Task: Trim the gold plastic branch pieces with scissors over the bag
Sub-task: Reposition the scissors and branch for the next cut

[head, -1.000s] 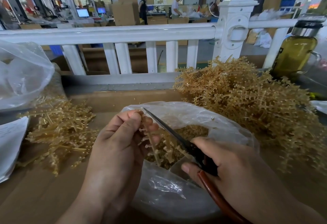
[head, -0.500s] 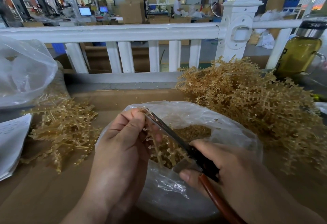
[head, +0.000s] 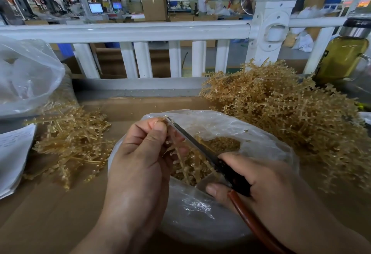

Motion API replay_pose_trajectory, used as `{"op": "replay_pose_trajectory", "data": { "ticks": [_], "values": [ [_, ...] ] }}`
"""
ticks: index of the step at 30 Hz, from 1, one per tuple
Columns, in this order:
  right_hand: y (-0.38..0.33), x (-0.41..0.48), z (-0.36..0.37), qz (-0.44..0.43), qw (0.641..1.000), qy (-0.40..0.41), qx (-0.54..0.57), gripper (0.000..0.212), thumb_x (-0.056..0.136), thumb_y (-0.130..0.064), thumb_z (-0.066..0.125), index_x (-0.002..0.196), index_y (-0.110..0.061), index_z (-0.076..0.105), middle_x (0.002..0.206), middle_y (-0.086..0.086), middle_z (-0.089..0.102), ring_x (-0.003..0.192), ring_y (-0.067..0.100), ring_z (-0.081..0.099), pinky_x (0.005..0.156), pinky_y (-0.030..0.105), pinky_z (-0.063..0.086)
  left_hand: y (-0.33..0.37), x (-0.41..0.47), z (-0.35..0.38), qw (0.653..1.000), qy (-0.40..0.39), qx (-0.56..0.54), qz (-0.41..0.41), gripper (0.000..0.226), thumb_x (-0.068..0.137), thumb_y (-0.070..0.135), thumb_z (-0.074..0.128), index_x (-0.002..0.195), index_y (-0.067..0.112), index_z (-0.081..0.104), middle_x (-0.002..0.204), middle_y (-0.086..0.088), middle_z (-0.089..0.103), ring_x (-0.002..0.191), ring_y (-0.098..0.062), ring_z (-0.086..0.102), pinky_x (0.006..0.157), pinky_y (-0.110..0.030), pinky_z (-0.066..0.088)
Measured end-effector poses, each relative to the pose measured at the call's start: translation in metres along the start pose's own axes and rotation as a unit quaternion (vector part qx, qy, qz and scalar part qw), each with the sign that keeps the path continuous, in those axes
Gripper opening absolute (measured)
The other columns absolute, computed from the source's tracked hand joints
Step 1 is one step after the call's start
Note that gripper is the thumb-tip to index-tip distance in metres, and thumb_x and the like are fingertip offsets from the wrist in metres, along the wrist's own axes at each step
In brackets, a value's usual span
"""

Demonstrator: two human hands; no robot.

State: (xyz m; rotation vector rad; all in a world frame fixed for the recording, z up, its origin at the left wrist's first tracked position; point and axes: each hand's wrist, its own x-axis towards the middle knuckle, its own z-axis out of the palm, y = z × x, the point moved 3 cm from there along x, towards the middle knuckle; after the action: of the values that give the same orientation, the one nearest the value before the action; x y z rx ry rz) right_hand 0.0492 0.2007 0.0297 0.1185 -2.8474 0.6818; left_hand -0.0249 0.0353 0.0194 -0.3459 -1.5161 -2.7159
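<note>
Scissors (head: 202,149) slant across the open mouth of a clear plastic bag (head: 261,147) that sits on the brown table (head: 50,213), their dark blades closed or nearly so and running up to the left, tip touching the top of the piece being cut. The right hand (head: 267,191) is wrapped around the black grip and a reddish-brown handle, thumb pressed along the underside. The left hand (head: 140,165) pinches a gold plastic branch piece (head: 181,159) at its upper end between thumb and forefinger, and the piece hangs down over the bag's opening, its stubby side twigs spread just beside the blades. Inside the bag lies a bed of small gold clippings (head: 222,143). A large heap of gold branches (head: 285,117) rises on the right of the table, touching the bag's far edge; a flatter pile (head: 70,143) lies to the left. Behind runs a white railing (head: 128,32), with a bottle of yellow liquid (head: 341,57) at the right.
</note>
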Motion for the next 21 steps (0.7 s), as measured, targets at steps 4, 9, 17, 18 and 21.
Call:
{"op": "replay_pose_trajectory", "data": {
  "ticks": [4, 9, 17, 18, 21],
  "values": [
    [-0.0001, -0.0005, 0.0002, -0.008, 0.999, 0.030, 0.007, 0.053, 0.073, -0.077, 0.044, 0.099, -0.034, 0.062, 0.068, -0.018, 0.062, 0.073, -0.004, 0.060, 0.061, 0.014, 0.046, 0.0008, -0.0011, -0.0004, 0.999, 0.011, 0.025, 0.028, 0.020, 0.086, 0.024, 0.057, 0.069, 0.027, 0.067, 0.082, -0.008, 0.071, 0.068, -0.015, 0.065, 0.059, -0.025, 0.055],
    [-0.0013, -0.0014, 0.0016, -0.010, 0.999, 0.041, 0.015, 0.054, 0.071, -0.079, 0.043, 0.104, -0.038, 0.058, 0.071, -0.020, 0.063, 0.075, -0.006, 0.060, 0.067, 0.015, 0.048, -0.0009, -0.0006, -0.0010, 0.999, 0.028, 0.012, 0.028, 0.017, 0.084, 0.024, 0.059, 0.070, 0.025, 0.068, 0.080, -0.009, 0.070, 0.067, -0.016, 0.066, 0.059, -0.025, 0.055],
    [-0.0022, -0.0007, 0.0010, -0.015, 0.999, 0.038, 0.015, 0.050, 0.073, -0.077, 0.041, 0.099, -0.038, 0.059, 0.067, -0.021, 0.060, 0.074, -0.001, 0.061, 0.064, 0.015, 0.047, -0.0020, -0.0005, 0.0013, 0.999, 0.029, -0.008, 0.031, 0.035, 0.098, 0.011, 0.052, 0.068, 0.023, 0.067, 0.076, -0.006, 0.072, 0.066, -0.013, 0.069, 0.060, -0.022, 0.056],
    [-0.0021, -0.0008, 0.0012, -0.016, 0.999, 0.038, 0.013, 0.051, 0.074, -0.077, 0.040, 0.097, -0.037, 0.060, 0.067, -0.020, 0.060, 0.073, 0.000, 0.061, 0.064, 0.017, 0.047, -0.0022, -0.0007, 0.0010, 0.999, 0.030, -0.009, 0.031, 0.038, 0.099, 0.010, 0.050, 0.068, 0.023, 0.067, 0.075, -0.005, 0.072, 0.066, -0.013, 0.070, 0.060, -0.022, 0.056],
    [-0.0021, 0.0002, 0.0017, -0.017, 0.999, 0.027, 0.016, 0.053, 0.073, -0.077, 0.037, 0.096, -0.035, 0.060, 0.067, -0.018, 0.060, 0.072, 0.000, 0.060, 0.061, 0.019, 0.046, -0.0017, -0.0006, 0.0011, 0.999, 0.032, -0.008, 0.031, 0.039, 0.098, 0.012, 0.052, 0.065, 0.026, 0.068, 0.074, -0.003, 0.071, 0.066, -0.011, 0.069, 0.061, -0.022, 0.056]
  ]
}}
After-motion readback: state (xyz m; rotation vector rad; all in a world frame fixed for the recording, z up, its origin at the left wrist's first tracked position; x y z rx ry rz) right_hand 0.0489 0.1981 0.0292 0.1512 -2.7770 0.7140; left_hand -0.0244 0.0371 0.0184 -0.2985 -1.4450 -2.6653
